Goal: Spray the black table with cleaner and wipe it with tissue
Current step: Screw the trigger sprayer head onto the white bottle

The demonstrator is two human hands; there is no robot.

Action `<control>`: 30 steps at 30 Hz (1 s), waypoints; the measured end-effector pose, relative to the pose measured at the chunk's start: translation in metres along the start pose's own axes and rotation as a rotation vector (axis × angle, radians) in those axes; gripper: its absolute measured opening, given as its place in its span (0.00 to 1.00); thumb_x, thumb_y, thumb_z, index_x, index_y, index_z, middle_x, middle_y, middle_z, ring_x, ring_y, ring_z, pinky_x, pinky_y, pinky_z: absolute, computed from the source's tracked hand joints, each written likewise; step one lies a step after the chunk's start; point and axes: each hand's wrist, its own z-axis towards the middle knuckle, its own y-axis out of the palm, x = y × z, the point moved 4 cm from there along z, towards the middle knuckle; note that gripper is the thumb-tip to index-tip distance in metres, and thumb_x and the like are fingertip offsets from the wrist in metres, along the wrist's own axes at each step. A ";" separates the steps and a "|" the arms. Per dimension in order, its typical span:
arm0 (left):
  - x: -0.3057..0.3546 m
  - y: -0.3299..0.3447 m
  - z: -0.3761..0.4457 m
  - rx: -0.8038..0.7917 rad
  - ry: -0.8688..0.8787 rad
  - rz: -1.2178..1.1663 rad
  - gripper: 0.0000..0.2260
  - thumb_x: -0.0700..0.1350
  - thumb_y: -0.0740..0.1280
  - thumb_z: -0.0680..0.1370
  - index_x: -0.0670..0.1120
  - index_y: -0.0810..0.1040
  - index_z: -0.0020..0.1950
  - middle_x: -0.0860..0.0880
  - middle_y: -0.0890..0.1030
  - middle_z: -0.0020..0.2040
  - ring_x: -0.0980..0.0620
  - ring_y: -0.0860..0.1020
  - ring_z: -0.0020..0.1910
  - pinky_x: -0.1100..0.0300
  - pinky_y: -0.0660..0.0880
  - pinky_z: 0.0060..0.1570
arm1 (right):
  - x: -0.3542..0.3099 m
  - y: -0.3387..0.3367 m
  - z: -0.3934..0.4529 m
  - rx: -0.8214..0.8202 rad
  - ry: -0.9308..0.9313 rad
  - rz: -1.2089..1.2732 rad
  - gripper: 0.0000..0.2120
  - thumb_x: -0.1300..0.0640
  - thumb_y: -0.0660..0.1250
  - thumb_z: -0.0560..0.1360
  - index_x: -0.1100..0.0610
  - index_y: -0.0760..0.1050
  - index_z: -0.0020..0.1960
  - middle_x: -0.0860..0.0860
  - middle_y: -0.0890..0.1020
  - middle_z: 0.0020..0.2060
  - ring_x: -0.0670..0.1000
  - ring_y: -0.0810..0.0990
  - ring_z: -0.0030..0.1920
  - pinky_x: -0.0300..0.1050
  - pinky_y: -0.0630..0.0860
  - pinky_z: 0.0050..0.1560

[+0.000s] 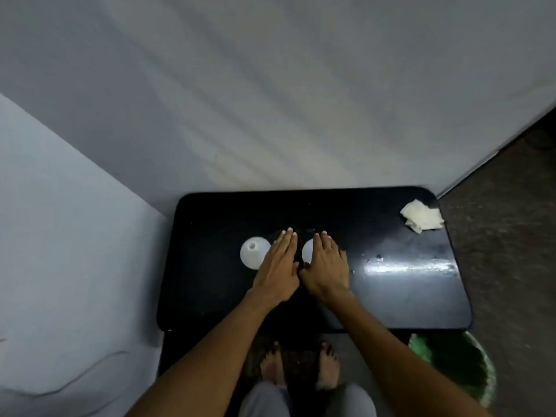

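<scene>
Both hands, the left hand and the right hand, are laid flat with fingers straight and holding nothing on the black worktop, while the crumpled tissue is seen at its far right corner and two white round things are partly hidden beside the hands.

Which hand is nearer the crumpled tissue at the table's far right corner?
Right. The right hand lies flat mid-table, well short and left of the tissue. The left hand lies beside it, farther left, next to a white bottle.
</scene>
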 end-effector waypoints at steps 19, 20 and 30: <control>-0.058 0.140 0.049 0.400 0.166 -0.084 0.21 0.57 0.63 0.76 0.52 0.71 0.67 0.56 0.75 0.65 0.53 0.70 0.64 0.61 0.71 0.59 | 0.044 0.078 0.010 0.940 -0.317 0.424 0.28 0.68 0.72 0.73 0.59 0.76 0.72 0.57 0.85 0.51 0.55 0.82 0.48 0.44 0.76 0.48; -0.059 0.142 0.045 0.422 0.151 -0.139 0.22 0.55 0.66 0.75 0.52 0.71 0.67 0.56 0.76 0.65 0.52 0.69 0.64 0.59 0.73 0.57 | 0.044 0.077 0.009 0.938 -0.308 0.442 0.29 0.67 0.73 0.73 0.59 0.76 0.73 0.56 0.86 0.50 0.54 0.82 0.47 0.43 0.76 0.49; -0.055 0.149 0.027 0.452 0.087 -0.173 0.26 0.43 0.69 0.74 0.47 0.70 0.72 0.51 0.71 0.71 0.46 0.64 0.70 0.54 0.72 0.61 | 0.068 0.089 0.016 0.852 -0.276 0.826 0.15 0.58 0.81 0.70 0.56 0.86 0.56 0.46 0.86 0.43 0.37 0.83 0.43 0.26 0.78 0.47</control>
